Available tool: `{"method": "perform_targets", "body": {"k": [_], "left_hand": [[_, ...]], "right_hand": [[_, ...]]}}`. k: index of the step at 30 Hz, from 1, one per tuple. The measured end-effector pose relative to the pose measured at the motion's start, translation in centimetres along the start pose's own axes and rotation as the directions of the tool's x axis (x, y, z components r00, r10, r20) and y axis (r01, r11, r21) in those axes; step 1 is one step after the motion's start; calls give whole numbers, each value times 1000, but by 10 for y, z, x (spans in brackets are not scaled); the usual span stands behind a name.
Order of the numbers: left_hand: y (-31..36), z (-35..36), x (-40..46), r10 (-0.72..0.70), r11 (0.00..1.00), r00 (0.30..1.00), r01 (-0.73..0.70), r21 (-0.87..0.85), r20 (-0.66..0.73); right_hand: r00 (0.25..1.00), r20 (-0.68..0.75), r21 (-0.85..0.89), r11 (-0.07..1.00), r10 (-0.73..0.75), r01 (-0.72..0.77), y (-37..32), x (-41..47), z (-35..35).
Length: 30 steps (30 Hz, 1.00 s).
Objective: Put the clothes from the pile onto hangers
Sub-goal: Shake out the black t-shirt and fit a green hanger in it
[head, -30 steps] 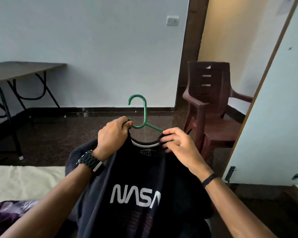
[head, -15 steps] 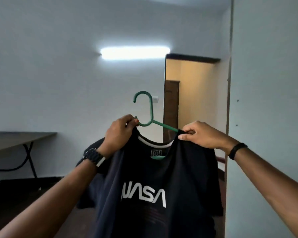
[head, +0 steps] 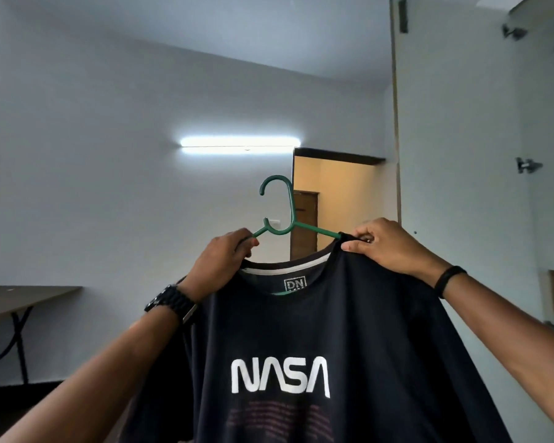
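A dark navy T-shirt [head: 339,334] with white NASA lettering hangs on a green plastic hanger [head: 290,215], held up at head height. The hanger's hook sticks up above the collar; both its arms run into the neck opening. My left hand [head: 219,262] grips the shirt's left shoulder together with the hanger arm. My right hand [head: 387,246] pinches the shirt's right shoulder at the collar, over the other hanger arm. The pile of clothes is out of view.
A pale wardrobe door [head: 454,187] with metal fittings stands close on the right. A table [head: 20,300] on black legs sits at the left wall. An open doorway [head: 336,199] lies behind the hanger, and a tube light [head: 240,146] glows on the wall.
Both hands have lifted the shirt and hanger from low over the floor to head height. My right hand slid outward along the shoulder. The view tilted upward.
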<state>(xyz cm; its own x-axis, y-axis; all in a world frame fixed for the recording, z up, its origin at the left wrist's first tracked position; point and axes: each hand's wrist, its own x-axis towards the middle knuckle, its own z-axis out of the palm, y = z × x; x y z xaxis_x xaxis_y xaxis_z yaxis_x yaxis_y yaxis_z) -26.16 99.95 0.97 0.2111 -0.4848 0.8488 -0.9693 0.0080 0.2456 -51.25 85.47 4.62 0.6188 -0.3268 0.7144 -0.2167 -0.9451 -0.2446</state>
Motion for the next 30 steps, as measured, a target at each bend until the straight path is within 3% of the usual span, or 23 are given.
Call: {"method": "perform_targets", "body": {"k": [3,6,10,12,14,16,20,22,25,28,30], "left_hand": [[11,-1,19,-59,998,998,59,3,-1],[10,-1,33,-82,989,997,83,125,-17],[18,5,49,-64,938,995,85,335,-74],[27,11,54,-68,918,993,100,385,-94],[40,17,58,-75,916,991,114,384,-115],[50,25,62,-66,928,989,110,356,-135],[75,52,79,7,955,982,50,291,-189],[95,69,89,22,962,975,40,270,-223],[128,103,106,-16,980,973,61,188,-230],[159,147,130,-76,995,973,90,54,-218],[194,192,142,-51,998,972,44,-36,-229]], "right_hand": [[996,80,11,999,50,-51,1,0,-11],[970,221,21,994,104,-112,12,-3,-32],[954,252,127,972,160,-197,22,-9,-58],[907,352,141,944,233,-298,26,-11,-72],[805,511,73,918,301,-390,30,-15,-89],[745,589,36,911,312,-410,35,-19,-104],[877,410,296,873,250,-387,47,-22,-127],[892,374,377,837,255,-397,58,-23,-138],[912,296,338,862,283,-378,79,-28,-152],[952,16,208,930,307,-303,106,-33,-165],[936,-177,70,952,305,-297,137,-45,-180]]}}
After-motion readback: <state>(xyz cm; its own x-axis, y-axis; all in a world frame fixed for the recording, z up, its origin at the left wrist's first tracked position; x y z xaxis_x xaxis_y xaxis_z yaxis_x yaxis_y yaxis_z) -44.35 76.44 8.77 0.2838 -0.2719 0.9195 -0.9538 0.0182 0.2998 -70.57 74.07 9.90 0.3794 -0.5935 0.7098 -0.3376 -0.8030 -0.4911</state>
